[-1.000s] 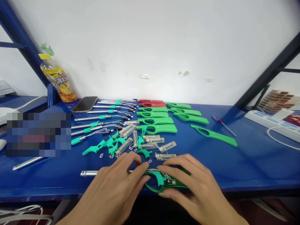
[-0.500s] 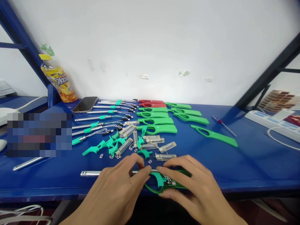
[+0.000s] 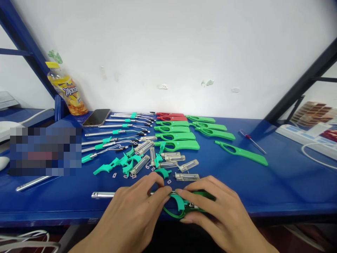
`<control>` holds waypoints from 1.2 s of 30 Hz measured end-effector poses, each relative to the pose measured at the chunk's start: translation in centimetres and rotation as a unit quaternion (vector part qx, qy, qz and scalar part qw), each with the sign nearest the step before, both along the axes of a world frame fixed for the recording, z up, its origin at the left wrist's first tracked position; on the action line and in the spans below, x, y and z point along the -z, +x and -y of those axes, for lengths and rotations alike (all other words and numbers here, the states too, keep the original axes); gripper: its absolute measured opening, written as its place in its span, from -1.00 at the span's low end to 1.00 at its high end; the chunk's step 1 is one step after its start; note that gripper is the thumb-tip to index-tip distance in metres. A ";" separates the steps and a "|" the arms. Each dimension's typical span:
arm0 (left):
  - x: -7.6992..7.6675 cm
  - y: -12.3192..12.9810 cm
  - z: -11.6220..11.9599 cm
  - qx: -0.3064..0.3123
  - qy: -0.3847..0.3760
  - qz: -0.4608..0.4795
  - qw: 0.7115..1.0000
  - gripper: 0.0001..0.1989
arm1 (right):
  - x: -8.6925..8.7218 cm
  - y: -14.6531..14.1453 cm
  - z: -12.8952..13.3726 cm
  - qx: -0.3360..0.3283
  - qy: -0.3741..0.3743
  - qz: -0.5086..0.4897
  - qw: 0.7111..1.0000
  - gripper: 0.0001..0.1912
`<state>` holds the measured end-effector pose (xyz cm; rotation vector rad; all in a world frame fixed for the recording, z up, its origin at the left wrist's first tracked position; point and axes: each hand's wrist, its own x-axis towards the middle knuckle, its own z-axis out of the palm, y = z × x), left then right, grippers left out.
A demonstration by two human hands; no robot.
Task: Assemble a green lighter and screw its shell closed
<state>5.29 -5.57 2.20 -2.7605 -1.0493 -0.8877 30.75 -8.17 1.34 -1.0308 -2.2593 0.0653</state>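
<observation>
At the table's front edge lies a green shell half [image 3: 172,213], its inside facing up, with a teal trigger piece [image 3: 179,203] over its ring opening. A silver tube [image 3: 102,195] sticks out to the left of it. My left hand [image 3: 143,203] pinches the tube end and shell near the trigger, thumb and index finger together. My right hand [image 3: 216,205] grips the shell's handle part from the right, fingertips beside the trigger. White wires and a small dark part show partly beneath the right fingers.
Clear lighter tanks [image 3: 187,177], teal pieces [image 3: 105,168] and metal tubes with wires [image 3: 102,133] lie beyond my hands. Green shells [image 3: 240,153], red shells [image 3: 171,116], a screwdriver [image 3: 252,141], a phone [image 3: 97,117], a bottle [image 3: 67,89] and a power strip [image 3: 305,138] surround them.
The fingers of my right hand have shifted slightly over the shell and cover more of the wires. My left hand keeps its pinch almost unchanged.
</observation>
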 end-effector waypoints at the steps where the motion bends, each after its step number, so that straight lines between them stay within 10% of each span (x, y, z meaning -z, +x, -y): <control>1: 0.0 0.0 0.0 -0.001 0.002 -0.001 1.000 -0.68 | 0.0 0.0 0.0 0.000 -0.001 -0.001 1.000 -0.70; 36: 0.0 -0.2 -0.1 0.013 0.003 0.004 1.000 -0.57 | -0.1 0.0 0.0 0.014 0.007 -0.003 1.000 -0.71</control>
